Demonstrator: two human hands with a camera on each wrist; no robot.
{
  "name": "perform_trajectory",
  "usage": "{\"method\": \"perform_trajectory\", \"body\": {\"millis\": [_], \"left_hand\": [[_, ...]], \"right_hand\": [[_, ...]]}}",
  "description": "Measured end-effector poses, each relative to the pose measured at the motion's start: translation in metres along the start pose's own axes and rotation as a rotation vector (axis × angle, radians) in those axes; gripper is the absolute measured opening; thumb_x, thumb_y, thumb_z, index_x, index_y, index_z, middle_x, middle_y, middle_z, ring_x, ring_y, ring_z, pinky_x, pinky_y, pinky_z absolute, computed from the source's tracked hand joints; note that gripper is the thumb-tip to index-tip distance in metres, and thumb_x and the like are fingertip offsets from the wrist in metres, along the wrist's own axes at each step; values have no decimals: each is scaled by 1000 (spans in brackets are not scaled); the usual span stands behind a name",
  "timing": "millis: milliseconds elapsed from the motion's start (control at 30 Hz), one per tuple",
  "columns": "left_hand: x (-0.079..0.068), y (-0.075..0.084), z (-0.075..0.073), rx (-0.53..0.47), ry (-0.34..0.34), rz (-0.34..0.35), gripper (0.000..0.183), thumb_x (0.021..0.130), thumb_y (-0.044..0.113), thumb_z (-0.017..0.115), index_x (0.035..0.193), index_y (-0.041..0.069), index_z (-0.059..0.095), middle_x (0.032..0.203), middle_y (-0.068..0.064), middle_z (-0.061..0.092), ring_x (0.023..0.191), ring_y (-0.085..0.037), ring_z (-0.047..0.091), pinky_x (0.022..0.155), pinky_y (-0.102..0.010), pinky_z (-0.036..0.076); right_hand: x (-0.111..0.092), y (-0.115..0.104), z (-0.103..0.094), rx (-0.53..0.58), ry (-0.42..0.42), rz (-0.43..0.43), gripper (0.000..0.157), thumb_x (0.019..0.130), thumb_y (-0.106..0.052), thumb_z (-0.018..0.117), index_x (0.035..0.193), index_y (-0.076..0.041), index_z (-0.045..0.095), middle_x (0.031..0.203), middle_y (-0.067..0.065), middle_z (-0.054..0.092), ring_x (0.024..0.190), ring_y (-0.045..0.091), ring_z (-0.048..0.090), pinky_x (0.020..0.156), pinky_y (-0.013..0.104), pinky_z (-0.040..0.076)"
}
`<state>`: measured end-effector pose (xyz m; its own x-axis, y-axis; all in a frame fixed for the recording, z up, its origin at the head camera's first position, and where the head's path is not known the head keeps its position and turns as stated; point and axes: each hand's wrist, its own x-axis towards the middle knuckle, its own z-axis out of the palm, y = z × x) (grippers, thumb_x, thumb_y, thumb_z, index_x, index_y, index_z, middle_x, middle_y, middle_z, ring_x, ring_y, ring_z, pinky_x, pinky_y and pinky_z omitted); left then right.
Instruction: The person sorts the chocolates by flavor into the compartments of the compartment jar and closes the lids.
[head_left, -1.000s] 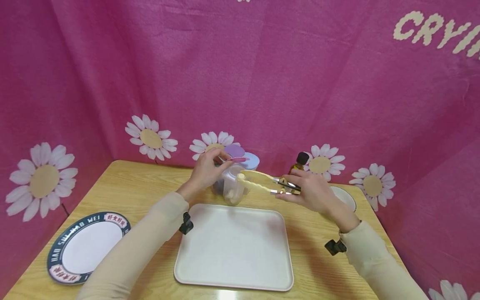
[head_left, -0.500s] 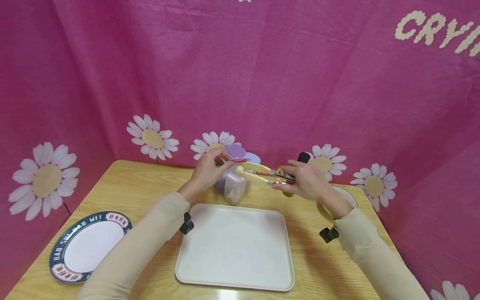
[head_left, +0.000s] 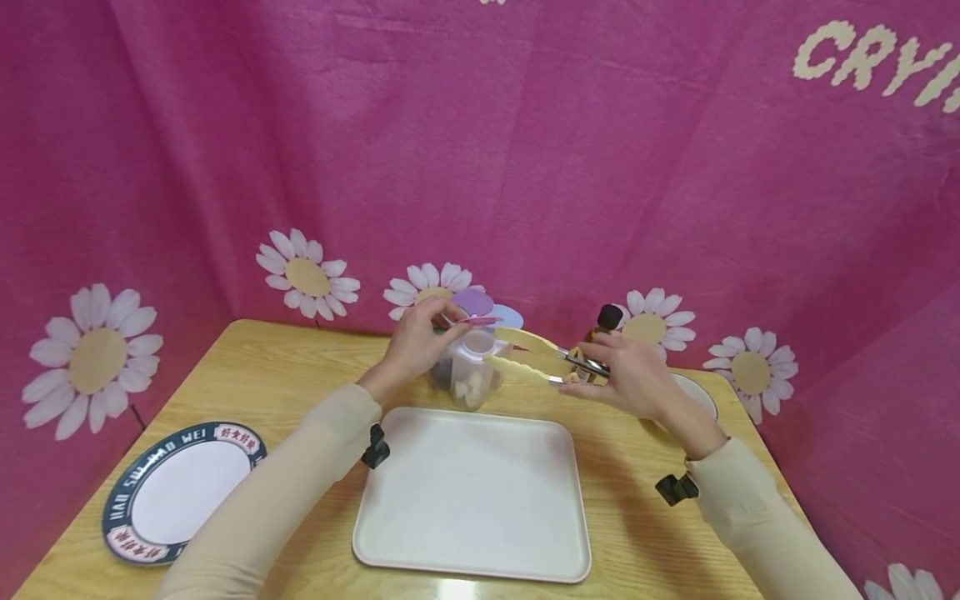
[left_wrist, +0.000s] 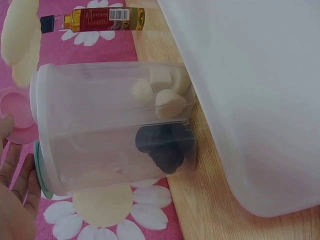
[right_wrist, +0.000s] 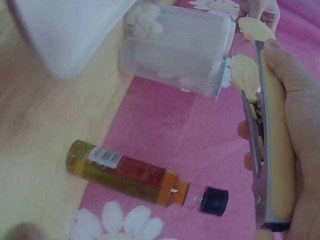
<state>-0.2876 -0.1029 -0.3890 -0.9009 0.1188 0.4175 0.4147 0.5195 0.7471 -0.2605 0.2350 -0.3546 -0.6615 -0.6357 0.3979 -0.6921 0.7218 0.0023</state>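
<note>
My left hand (head_left: 420,333) holds up the pink lid (head_left: 482,321) of a clear container (left_wrist: 90,95) with several lidded compartments. Pale chunks (left_wrist: 170,102) lie at the bottom of one compartment and dark pieces (left_wrist: 162,145) in the one beside it, which has a green lid (left_wrist: 42,170). In my right hand (head_left: 633,375) is a pair of tongs (right_wrist: 277,140) with yellow tips. The tips are spread just right of the pink-lidded opening, and I see nothing between them. Purple (head_left: 472,302) and light blue (head_left: 506,317) lids show behind.
A white tray (head_left: 472,500) lies in front of the container. Behind my right hand stands a dark-capped oil bottle (right_wrist: 135,175). A blue-rimmed plate (head_left: 135,492) is at the left, and a white dish (head_left: 697,393) sits partly hidden at the right.
The tongs rose over the container's opening with a pale chunk, then drew back right with their tips apart and no chunk between them. My left hand stayed on the pink lid.
</note>
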Motion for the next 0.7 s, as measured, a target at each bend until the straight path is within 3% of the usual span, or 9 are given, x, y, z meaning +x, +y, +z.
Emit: {"method": "perform_trajectory", "body": {"millis": [167, 433, 533, 700], "left_hand": [[0, 0, 0, 8, 8, -5, 17, 95, 18, 80, 107, 8, 74, 107, -10, 74, 96, -26, 69, 84, -36, 57], [1, -1, 3, 8, -1, -40, 16, 96, 21, 79, 106, 10, 73, 106, -7, 73, 98, -25, 67, 85, -34, 55], [0, -1, 2, 10, 7, -35, 16, 96, 20, 79, 105, 9, 73, 105, -8, 74, 97, -25, 67, 85, -36, 56], [0, 0, 1, 4, 7, -30, 16, 95, 20, 80, 105, 9, 73, 105, -9, 73, 97, -25, 67, 88, -42, 58]], "right_hand": [[-27, 1, 1, -38, 13, 70, 74, 76, -75, 79, 115, -11, 79, 95, 2, 72, 67, 10, 51, 56, 22, 38], [-69, 0, 6, -97, 27, 125, 94, 66, -83, 80, 120, -5, 75, 105, 9, 76, 74, 17, 66, 59, 32, 52], [-82, -4, 8, -104, 11, 166, 92, 63, -82, 82, 118, -8, 73, 95, 3, 73, 73, 12, 60, 57, 29, 47], [-105, -8, 12, -86, 5, 262, 76, 61, -74, 89, 106, -19, 61, 75, -9, 54, 65, 7, 45, 53, 25, 33]]}}
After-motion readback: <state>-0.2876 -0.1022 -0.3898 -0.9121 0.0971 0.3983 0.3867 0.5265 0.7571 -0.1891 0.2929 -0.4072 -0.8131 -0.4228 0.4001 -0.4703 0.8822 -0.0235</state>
